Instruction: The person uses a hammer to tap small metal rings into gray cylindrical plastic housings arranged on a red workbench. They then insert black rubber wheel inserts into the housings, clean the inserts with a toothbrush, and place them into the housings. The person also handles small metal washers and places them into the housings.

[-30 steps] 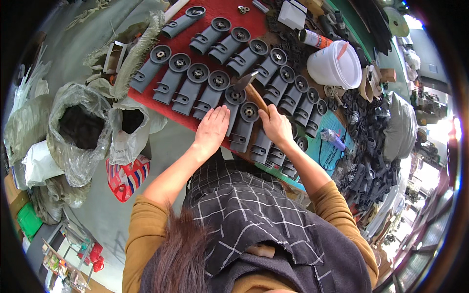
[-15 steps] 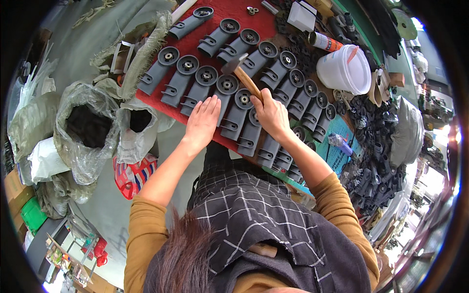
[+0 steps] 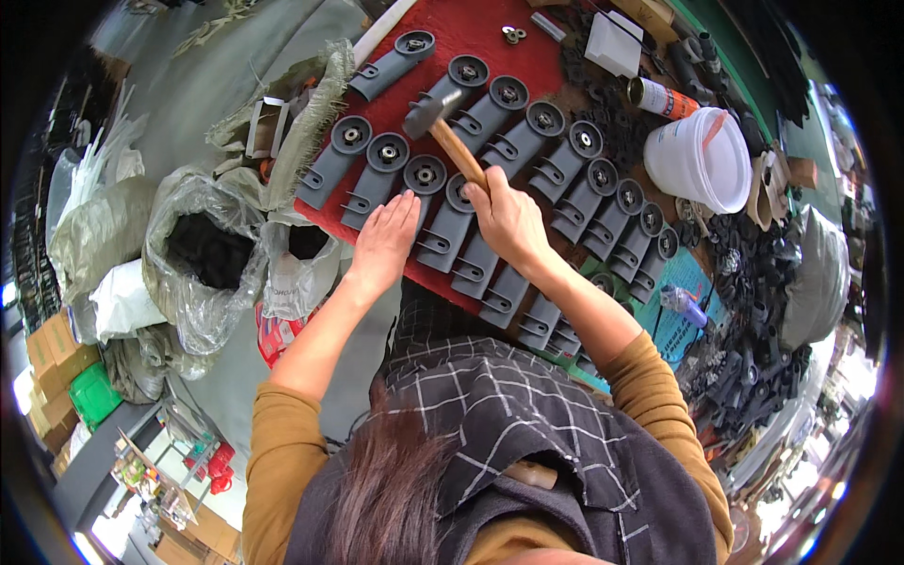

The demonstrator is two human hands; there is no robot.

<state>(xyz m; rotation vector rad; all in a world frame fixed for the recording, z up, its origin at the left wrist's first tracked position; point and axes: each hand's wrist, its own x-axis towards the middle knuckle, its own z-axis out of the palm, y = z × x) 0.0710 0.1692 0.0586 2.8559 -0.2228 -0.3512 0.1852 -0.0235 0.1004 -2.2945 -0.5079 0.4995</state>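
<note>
My left hand (image 3: 384,243) lies flat with its fingers stretched out on the body of a dark grey plastic arm-shaped part (image 3: 425,176), just below that part's round end. The round end has a metal centre. In my right hand (image 3: 509,221) is a hammer (image 3: 459,153), gripped by its wooden handle. Its metal head is raised above the parts, up and to the right of my left hand. Several like parts lie in slanting rows on a red cloth (image 3: 459,21), their round ends pointing away from me. My right hand and forearm hide some of them.
At the right stand a white bucket (image 3: 686,160) and an orange-labelled can (image 3: 663,98), beside heaped black parts (image 3: 744,353). Small metal rings (image 3: 513,35) lie at the far edge. Left of the table, plastic-lined sacks (image 3: 202,259) hold dark contents.
The whole view has shifted, so the table sits further right. Against the parts, my left hand and the hammer have both moved left, toward the neighbouring part.
</note>
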